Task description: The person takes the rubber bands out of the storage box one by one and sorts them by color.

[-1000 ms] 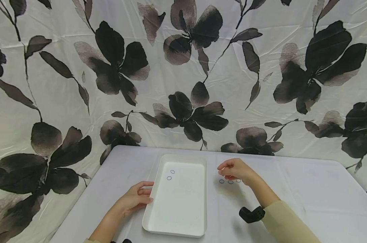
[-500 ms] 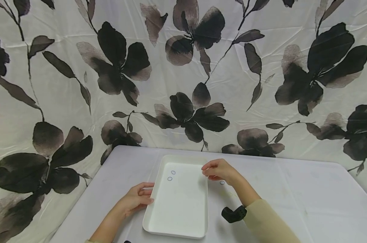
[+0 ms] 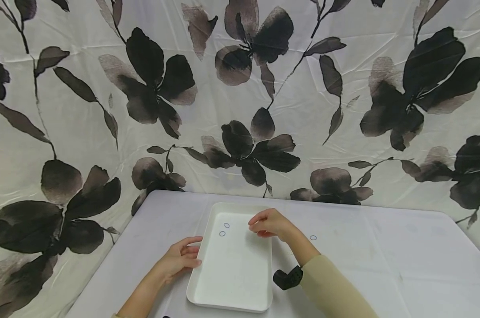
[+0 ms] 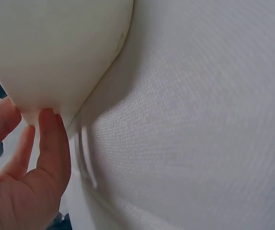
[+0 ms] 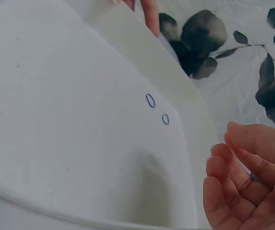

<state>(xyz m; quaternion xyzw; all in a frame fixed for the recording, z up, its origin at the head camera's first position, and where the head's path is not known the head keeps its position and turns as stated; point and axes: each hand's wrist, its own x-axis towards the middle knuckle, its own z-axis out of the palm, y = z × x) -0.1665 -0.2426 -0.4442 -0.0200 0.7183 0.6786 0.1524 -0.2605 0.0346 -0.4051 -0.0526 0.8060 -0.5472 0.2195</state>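
A white rectangular tray (image 3: 232, 274) rests on the table. Two small thin blue rings, the upper ring (image 3: 226, 225) and the lower ring (image 3: 222, 233), lie inside it near the far left corner. My left hand (image 3: 180, 258) touches the tray's left rim, its fingers fairly straight against the outer wall (image 4: 56, 57). Over the tray's far right part is my right hand (image 3: 271, 224). In the right wrist view, that hand's thumb (image 5: 252, 139) is close to the curled fingers. Whether a ring sits between the fingertips is hidden.
One more blue ring (image 3: 313, 237) lies on the white tablecloth (image 3: 367, 265), right of the tray. The right forearm hides part of the cloth beside it. A floral curtain (image 3: 192, 110) hangs behind the table. A black wrist device (image 3: 288, 278) is on the right arm.
My right hand has moved left from above the rings on the cloth, across the tray's right rim, to over the tray. My left hand and the tray have stayed almost still.
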